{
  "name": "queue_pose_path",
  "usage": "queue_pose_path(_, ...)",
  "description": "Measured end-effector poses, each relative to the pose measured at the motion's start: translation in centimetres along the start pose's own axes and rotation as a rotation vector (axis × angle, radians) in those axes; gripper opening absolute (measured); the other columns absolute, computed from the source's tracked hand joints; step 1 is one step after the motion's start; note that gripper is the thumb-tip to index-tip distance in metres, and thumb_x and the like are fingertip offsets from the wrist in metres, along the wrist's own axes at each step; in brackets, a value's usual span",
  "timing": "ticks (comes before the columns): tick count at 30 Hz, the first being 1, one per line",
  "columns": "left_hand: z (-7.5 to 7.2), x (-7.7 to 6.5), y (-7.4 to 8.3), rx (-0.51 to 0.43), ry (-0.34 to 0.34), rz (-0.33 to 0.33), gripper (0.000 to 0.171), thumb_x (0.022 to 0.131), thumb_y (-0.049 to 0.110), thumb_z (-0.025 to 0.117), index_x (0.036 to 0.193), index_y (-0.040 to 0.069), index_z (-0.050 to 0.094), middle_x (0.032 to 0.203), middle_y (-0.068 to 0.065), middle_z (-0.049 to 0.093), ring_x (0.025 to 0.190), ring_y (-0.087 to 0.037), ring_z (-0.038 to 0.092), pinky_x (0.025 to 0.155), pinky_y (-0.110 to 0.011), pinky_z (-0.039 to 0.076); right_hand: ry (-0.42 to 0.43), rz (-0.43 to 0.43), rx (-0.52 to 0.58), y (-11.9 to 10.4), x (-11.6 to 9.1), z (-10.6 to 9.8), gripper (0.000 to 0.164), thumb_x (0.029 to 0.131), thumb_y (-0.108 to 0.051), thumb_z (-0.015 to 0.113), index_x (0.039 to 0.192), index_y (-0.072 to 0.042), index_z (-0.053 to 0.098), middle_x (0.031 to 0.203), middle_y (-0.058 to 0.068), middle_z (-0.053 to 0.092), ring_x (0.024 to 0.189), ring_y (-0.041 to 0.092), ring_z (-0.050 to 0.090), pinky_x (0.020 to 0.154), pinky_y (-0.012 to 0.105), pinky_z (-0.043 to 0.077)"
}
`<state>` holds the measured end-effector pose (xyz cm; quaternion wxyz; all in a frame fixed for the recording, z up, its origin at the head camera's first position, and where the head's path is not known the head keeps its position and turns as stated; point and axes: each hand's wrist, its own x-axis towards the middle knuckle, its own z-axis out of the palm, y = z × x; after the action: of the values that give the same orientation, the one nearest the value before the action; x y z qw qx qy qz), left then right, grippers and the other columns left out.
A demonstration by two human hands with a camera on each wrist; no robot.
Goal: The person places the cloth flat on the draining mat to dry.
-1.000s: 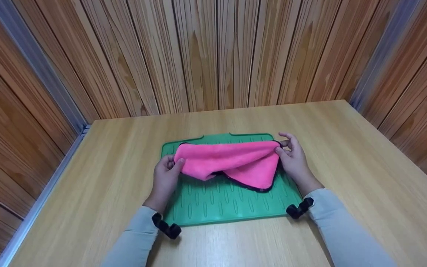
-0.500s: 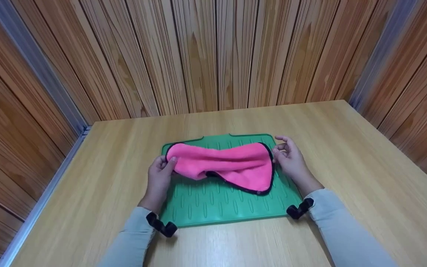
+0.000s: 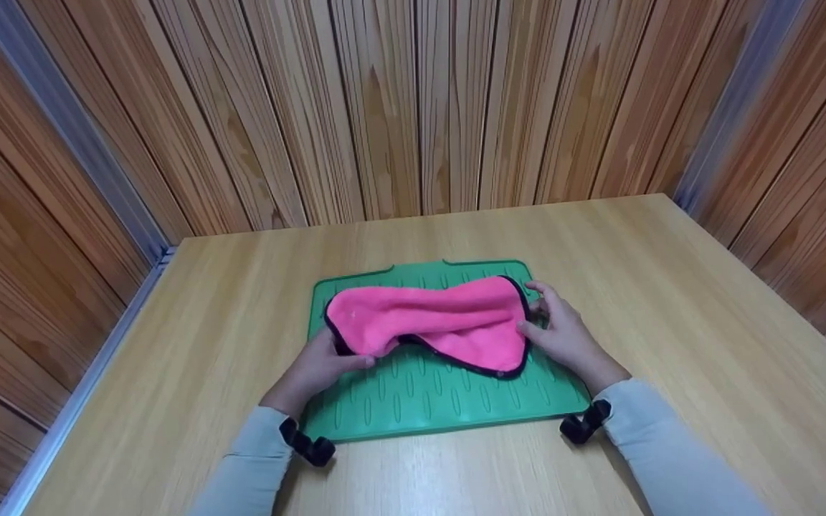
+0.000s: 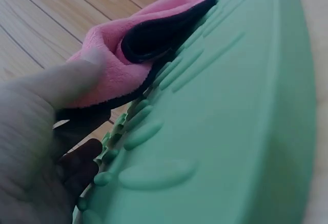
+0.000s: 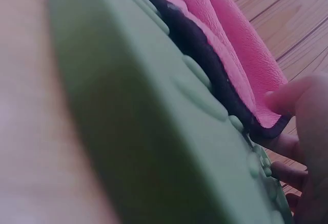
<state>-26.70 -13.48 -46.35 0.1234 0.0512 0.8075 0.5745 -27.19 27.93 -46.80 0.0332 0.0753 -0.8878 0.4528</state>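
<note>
A pink cleaning cloth (image 3: 431, 308) with black edging lies rumpled, partly folded, over a green mat (image 3: 420, 408) with raised oval ribs. My left hand (image 3: 318, 367) grips the cloth's left end, thumb on top and fingers below. In the left wrist view the left thumb (image 4: 77, 78) presses the pink pile, and the cloth's dark underside shows in an open fold. At the right end my right hand (image 3: 563, 337) pinches the black-edged border. Its thumb (image 5: 287, 98) lies on the pink side in the right wrist view, with the index finger under the edge and the other fingers beside the mat.
The mat lies on a light wooden table (image 3: 226, 301). Wood-plank walls (image 3: 384, 107) rise behind the table and at both sides. Black wrist mounts (image 3: 309, 441) sit at the ends of the pale sleeves (image 3: 664, 444).
My left hand has slid down from the cloth's upper left corner to its lower left edge. The right hand, off the edge half a second ago, has come slightly nearer and now pinches it.
</note>
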Motion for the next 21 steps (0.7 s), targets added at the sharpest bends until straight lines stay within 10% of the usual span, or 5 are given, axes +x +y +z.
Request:
queue_pose_path(5,-0.11,0.01,-0.29,0.069,-0.009,0.025,0.053,0.103,0.02,0.083,0.154,0.018,0.067,0.15,-0.005,0.071,0.129,-0.024,0.062,0.123,-0.043,0.052,0.011,-0.023,-0.016,-0.07,-0.33,0.13,0.069,0.108,-0.011,0.073,0.168,-0.003,0.04,0.122,0.02,0.068,0.083,0.014,0.051,0.079,0.025,0.044)
queue_pose_path(12,-0.01,0.27,-0.33,-0.048,0.036,0.143,0.036,0.112,0.011,0.068,0.147,0.004,0.071,0.139,-0.01,0.078,0.117,-0.011,0.066,0.107,-0.023,0.053,0.11,-0.101,0.112,-0.28,-0.5,0.57,0.063,0.109,0.003,0.066,0.166,-0.003,0.042,0.116,0.018,0.068,0.094,0.015,0.065,0.09,0.019,0.051)
queue_pose_path(21,-0.06,0.4,0.31,-0.253,0.179,0.138,0.03,0.118,0.011,0.056,0.144,0.001,0.068,0.126,-0.007,0.081,0.11,-0.008,0.073,0.099,-0.021,0.059,0.223,-0.068,0.287,-0.62,-0.44,0.31,0.057,0.111,0.008,0.058,0.165,-0.002,0.042,0.127,0.018,0.061,0.082,-0.002,0.071,0.08,0.013,0.057)
